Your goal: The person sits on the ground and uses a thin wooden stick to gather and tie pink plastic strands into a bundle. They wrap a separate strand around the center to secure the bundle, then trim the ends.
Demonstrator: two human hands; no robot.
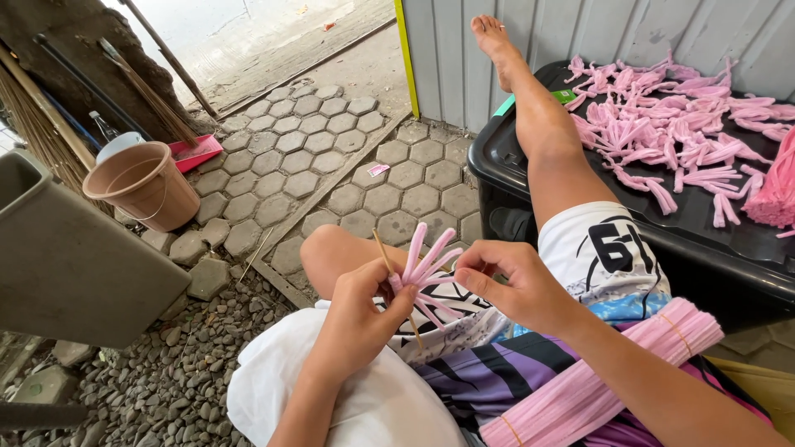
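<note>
My left hand (358, 313) pinches a small bunch of pink fuzzy stems (426, 266) against a thin wooden stick (389, 269); the stems fan out upward and to the right. My right hand (512, 281) grips one of the stems at the bunch's right side with thumb and fingers. Both hands hover over my lap. A long banded bundle of pink stems (604, 377) lies across my right thigh. A white cloth bag (364, 397) sits under my left forearm.
A black bin lid (505, 149) at the right carries several finished pink bunches (671, 124), with my leg stretched across it. A terracotta pot (145, 184), brooms (50, 116) and a red dustpan (197, 151) stand at the left. Hexagon pavers and gravel cover the ground.
</note>
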